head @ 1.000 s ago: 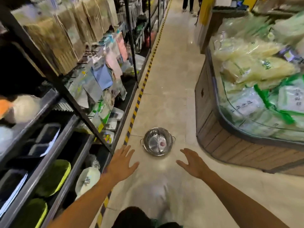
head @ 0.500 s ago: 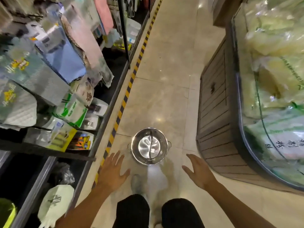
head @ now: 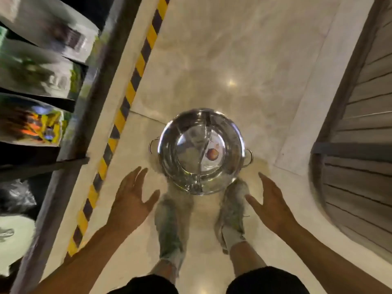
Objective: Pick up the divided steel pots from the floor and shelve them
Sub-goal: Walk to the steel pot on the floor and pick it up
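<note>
Your left hand (head: pixel 131 200) hangs spread and empty, fingers splayed, thumb pointing inward toward the pot. Your right hand (head: pixel 270 205) mirrors it, also spread wide with nothing in it. Neither touches anything.

The divided steel pot (head: pixel 200 150) sits on the pale tiled floor (head: pixel 233 60) just ahead of both hands and between them, nearer to the fingertips than to the wrists. Its near rim lies between your two thumbs. A curved partition runs through its middle from the far rim to the near rim, splitting the bowl into two compartments. In the compartment on your right hand's side lies a round white label (head: pixel 213 152) with a reddish picture on it. One small loop handle (head: pixel 153 145) sticks out beyond your left fingertips, and the other handle (head: pixel 248 158) sticks out beyond your right fingertips.

Your two shoes (head: pixel 169 225) stand between the hands, toes just against the pot's near edge; whether they touch it is hard to tell through the blur.

Outside your left hand runs a yellow and black striped line (head: pixel 118 124) on the floor, and beyond that the shelving unit (head: pixel 70 124) with blurred packaged goods (head: pixel 34 122). Outside your right hand stands a slatted wooden counter (head: pixel 360 145).
</note>
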The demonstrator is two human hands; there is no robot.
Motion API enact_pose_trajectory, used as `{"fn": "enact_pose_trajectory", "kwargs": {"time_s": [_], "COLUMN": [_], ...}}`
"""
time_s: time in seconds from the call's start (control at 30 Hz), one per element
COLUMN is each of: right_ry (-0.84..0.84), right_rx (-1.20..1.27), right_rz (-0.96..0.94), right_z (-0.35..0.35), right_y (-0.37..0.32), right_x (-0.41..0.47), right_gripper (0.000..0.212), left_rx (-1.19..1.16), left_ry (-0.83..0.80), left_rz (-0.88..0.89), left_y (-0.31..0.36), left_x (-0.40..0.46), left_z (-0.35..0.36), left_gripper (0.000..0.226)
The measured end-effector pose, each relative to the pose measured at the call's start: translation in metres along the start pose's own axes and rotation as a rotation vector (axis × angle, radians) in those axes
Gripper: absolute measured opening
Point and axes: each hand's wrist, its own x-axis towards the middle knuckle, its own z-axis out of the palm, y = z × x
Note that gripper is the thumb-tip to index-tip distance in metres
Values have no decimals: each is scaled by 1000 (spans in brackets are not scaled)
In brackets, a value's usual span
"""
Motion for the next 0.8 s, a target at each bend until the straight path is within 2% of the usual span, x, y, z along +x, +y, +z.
{"fn": "enact_pose_trajectory", "kwargs": {"time_s": [0.13, 0.23, 0.37, 0.6, 0.8], "right_ry": [95, 169, 190, 294, 341], "right_rx": [102, 175, 242, 284, 294], "right_rz": [37, 34, 64, 104, 55], "right_z": [44, 60, 69, 80, 37], "right_y": [29, 41, 43, 43, 15], "right_x": [94, 149, 188, 192, 144], "right_gripper": [93, 105, 107, 90, 76], "left_rx": [-91, -179, -296, -367, -417], "left_ry": [-39, 29, 139, 202, 226], "left_rz": [-115, -151, -245, -246, -226], "left_y": [-21, -31, -36, -45, -35], "left_x": [81, 128, 165, 182, 139], "left_z": [81, 119, 142, 135, 83], "left_gripper": [92, 105, 109, 95, 90]}}
